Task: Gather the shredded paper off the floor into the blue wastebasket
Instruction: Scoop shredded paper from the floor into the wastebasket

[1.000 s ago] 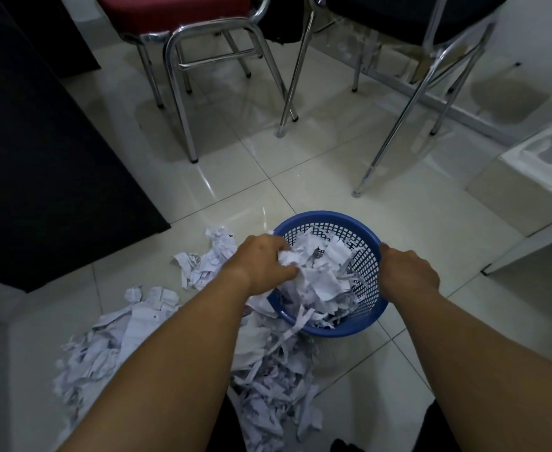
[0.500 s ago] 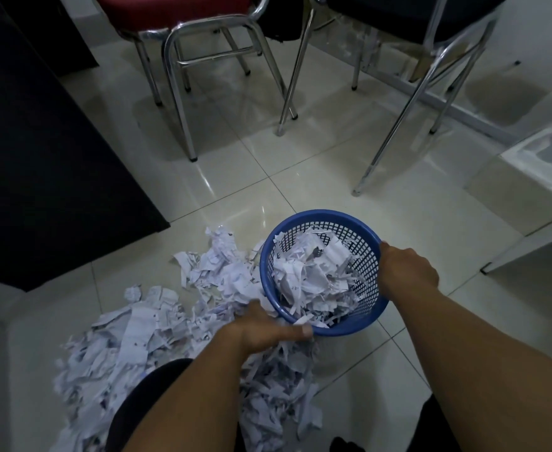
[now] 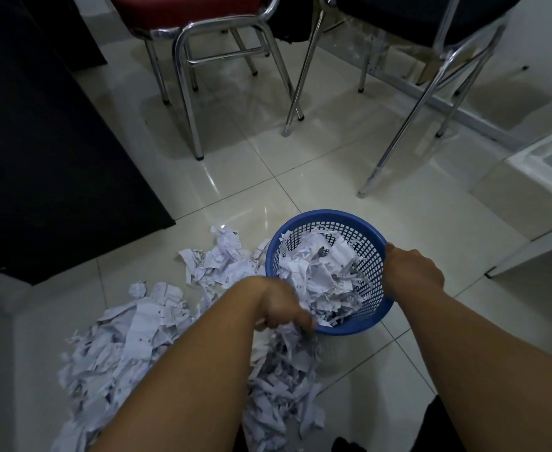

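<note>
The blue mesh wastebasket [image 3: 370,256] stands tilted on the tiled floor, partly filled with white shredded paper [image 3: 317,275]. My right hand [image 3: 413,270] grips its right rim. A wide pile of shredded paper [image 3: 138,340] covers the floor to the basket's left and in front of it. My left hand [image 3: 281,308] is at the basket's near left rim, fingers closed around a bunch of shreds lifted from the pile. My left forearm hides part of the pile.
A red-seated chrome chair [image 3: 190,17] and a dark-seated chrome chair [image 3: 431,14] stand behind the basket. A dark cabinet [image 3: 40,141] fills the left side. A white low furniture piece [image 3: 545,177] sits at the right edge.
My left hand left the basket after dropping shreds, went down to the floor pile, and now lifts a new bunch toward the rim. My right hand stayed on the rim.
</note>
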